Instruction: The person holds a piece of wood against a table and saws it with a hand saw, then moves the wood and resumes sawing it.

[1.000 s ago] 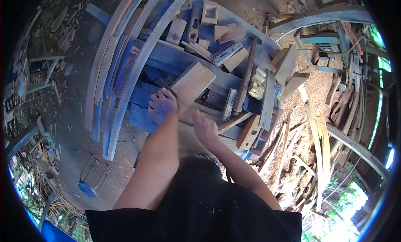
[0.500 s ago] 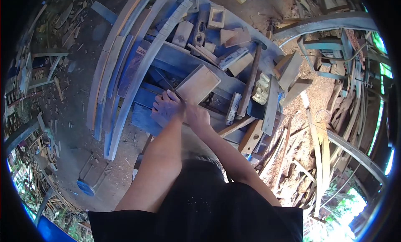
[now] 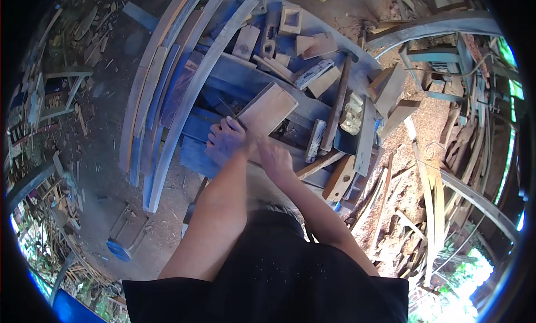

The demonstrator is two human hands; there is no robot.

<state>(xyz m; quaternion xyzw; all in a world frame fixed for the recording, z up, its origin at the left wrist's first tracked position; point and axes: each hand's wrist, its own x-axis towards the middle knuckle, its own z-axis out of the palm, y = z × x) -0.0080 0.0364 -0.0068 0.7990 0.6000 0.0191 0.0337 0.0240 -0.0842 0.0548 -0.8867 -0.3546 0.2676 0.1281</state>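
A flat, pale wooden board (image 3: 269,108) lies at a slant on the cluttered workbench (image 3: 245,72). My left hand (image 3: 225,139) is at the board's near left corner, fingers bent around a thin dark tool (image 3: 239,121) along that edge. What kind of tool it is cannot be made out. Close beside it, my right hand (image 3: 274,157) is closed at the near end of the board, its thumb side toward the left hand. Whatever the right fingers hold is hidden.
Long curved timbers (image 3: 192,94) lie along the bench's left side. Offcuts, a hollow wooden box (image 3: 290,20), a dark bar (image 3: 338,102) and a holed wooden block (image 3: 339,178) crowd the far and right parts. A stool (image 3: 119,249) stands on the floor at left.
The whole view has shifted slightly. My right hand has moved a little toward me and to the right, while the left hand stays at the board's corner.
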